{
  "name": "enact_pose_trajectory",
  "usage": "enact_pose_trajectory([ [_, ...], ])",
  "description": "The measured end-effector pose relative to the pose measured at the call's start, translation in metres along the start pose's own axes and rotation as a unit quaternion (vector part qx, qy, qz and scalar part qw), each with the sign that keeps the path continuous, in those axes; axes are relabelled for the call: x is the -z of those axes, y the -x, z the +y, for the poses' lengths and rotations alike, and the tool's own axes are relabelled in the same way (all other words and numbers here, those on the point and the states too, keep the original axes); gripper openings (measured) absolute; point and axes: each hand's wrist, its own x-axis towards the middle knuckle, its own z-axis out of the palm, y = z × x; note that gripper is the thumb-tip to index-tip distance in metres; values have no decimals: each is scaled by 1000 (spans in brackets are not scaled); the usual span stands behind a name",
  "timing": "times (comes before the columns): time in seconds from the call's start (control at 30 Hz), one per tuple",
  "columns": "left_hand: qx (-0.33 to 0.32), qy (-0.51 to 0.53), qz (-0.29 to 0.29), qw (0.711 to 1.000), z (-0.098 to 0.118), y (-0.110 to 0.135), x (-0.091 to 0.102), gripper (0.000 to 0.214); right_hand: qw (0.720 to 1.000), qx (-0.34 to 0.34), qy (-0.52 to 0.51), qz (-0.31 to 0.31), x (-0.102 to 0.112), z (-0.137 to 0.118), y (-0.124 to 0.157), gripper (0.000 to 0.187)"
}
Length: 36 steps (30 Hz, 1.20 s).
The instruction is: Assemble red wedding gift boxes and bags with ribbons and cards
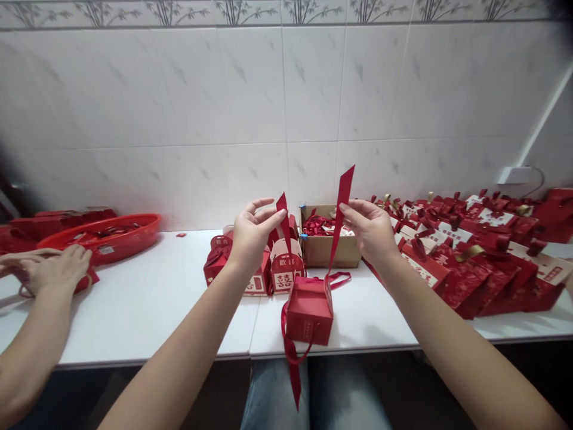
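Note:
A small red gift box (308, 307) stands near the front edge of the white table, between my forearms. Dark red ribbon (342, 203) rises from its top in two strands. My left hand (256, 230) pinches the left strand between thumb and fingers, close to its slanted tip. With thumb and forefinger, my right hand (369, 230) grips the other strand, its pointed end sticking up above. More ribbon loops down the box's left side and hangs over the table edge. Behind the box, red-and-cream boxes (283, 272) with Chinese characters stand partly hidden by my left hand and wrist.
A cardboard box (329, 251) holding red ribbons stands against the wall. Many red gift bags (474, 269) crowd the right side. At left, another person's hands (58, 269) work beside a red plastic basin (147, 230). The white table's (170, 310) front edge is close.

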Motion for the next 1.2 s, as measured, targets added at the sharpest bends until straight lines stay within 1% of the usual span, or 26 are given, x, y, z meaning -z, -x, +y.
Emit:
enact_pose_trajectory([
  [0.13, -2, -9, -4, 1000, 5, -2, -1, 40, 1000, -9, 2, -10, 2, -2, -1, 34],
  [0.23, -20, -31, 9, 999, 6, -5, -2, 37, 1000, -7, -2, -13, 4, 0, -1, 31],
  [0.3, -26, -42, 15, 999, 7, -9, -1, 38, 1000, -9, -12, -17, 4, 3, 0, 30],
  [0.4, -34, -47, 7, 998, 7, -13, 0, 42, 999, -10, -27, -19, 4, 6, 1, 29],
  [0.53, -53, -44, 6, 998, 10, -17, 0, 41, 999, -10, -32, -19, 4, 9, 3, 28],
  [0.7, -51, -59, -2, 997, 13, -16, -2, 41, 998, -14, -53, -10, 1, 7, 3, 30],
  [0.93, -54, -41, -13, 998, 10, -14, -2, 40, 999, -13, -52, -6, -7, 0, 3, 32],
  [1.07, -56, -41, -13, 997, 10, -13, -2, 40, 998, -8, -63, 1, -10, -1, 2, 31],
  [1.2, -51, -50, -10, 997, 9, -14, -2, 41, 998, -4, -64, -5, -11, -1, 1, 29],
])
